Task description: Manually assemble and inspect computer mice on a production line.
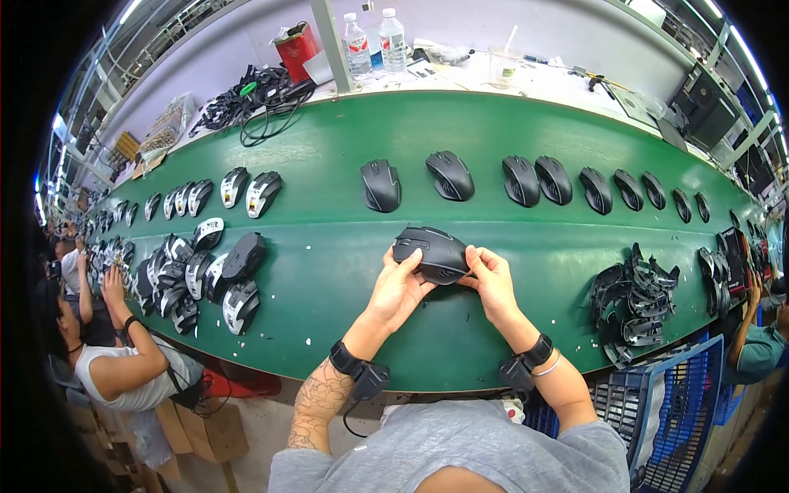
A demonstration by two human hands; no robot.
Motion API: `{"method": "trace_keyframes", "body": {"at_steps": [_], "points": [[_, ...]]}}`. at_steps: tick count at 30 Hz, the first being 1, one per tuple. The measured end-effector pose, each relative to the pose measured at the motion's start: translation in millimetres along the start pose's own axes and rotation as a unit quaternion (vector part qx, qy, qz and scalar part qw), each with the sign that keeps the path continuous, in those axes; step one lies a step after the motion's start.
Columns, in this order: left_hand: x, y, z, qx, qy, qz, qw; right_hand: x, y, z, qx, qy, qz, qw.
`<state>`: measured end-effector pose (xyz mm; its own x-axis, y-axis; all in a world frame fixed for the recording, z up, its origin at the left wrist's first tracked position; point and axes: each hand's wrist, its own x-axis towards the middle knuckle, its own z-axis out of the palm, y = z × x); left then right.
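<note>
A black computer mouse (440,250) is held just above the green bench, turned sideways between my two hands. My left hand (398,287) grips its left part, thumb on top near the buttons and fingers underneath. At the mouse's right end, my right hand (493,283) pinches the edge between thumb and fingers. What the fingertips do beneath the shell is hidden. Beyond my hands, assembled-looking black mice (449,176) stand in a row. To the left lies a heap of mice without their full black covers (174,275); to the right, a pile of black plastic shells (645,296).
The green bench (345,329) curves across the view. Behind it, a white shelf carries water bottles (393,41), a red container (299,51) and coiled black cables (255,94). A blue crate (678,411) stands at lower right. Other people work at both sides.
</note>
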<state>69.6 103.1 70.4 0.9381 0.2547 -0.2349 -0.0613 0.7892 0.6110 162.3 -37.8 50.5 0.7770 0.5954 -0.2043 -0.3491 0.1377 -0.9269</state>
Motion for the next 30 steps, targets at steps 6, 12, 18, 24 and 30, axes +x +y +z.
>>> {"method": "trace_keyframes", "body": {"at_steps": [6,12,18,24,30], "points": [[-2.6,5.0,8.4,-0.061,0.118,0.013,0.991,2.9,5.6,1.7,0.000,0.027,-0.027,0.999],[5.3,33.5,-11.9,-0.125,0.082,-0.015,0.989,9.9,-8.0,-10.8,-0.062,0.036,-0.099,0.993],[65.3,102.0,-61.3,-0.003,0.150,0.054,0.987,-1.0,-55.1,-42.3,-0.190,0.080,-0.253,0.945],[153.7,186.2,-155.1,0.444,0.239,0.189,0.843,-27.7,-83.1,-74.3,-0.337,0.125,-0.300,0.884],[180.9,153.3,-141.0,0.704,0.398,0.255,0.531,-52.1,-95.3,-119.5,-0.563,0.157,-0.290,0.758]]}}
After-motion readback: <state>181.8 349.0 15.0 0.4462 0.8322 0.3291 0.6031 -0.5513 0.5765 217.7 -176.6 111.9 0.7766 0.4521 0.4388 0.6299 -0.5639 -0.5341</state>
